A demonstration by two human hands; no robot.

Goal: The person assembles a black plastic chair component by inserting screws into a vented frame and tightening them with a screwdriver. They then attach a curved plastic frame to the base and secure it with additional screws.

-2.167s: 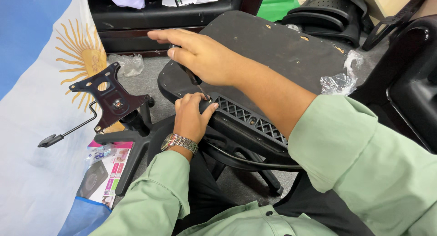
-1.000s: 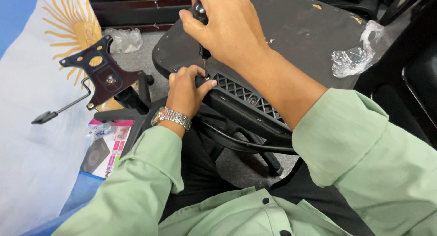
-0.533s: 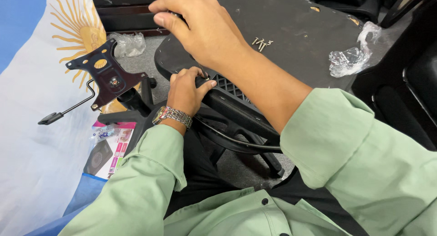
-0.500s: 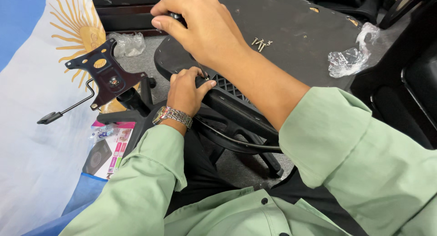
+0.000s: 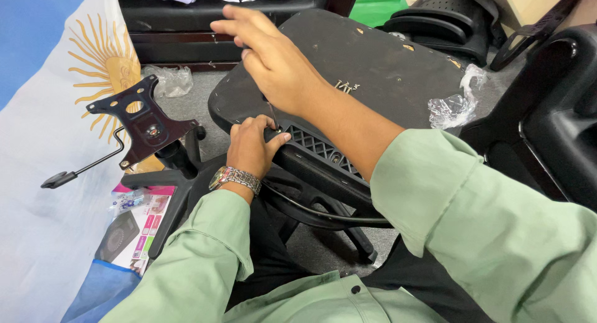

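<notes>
Left hand clamps the near edge of the black seat base; right hand hovers above, fingers loosely spread, empty

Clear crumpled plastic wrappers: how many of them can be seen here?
2. One clear crumpled plastic wrapper lies on the right edge of the black seat panel; another lies on the grey floor. More may be hidden.

Flat pink-and-white printed package with a dark window, on the floor at lower left.
</notes>
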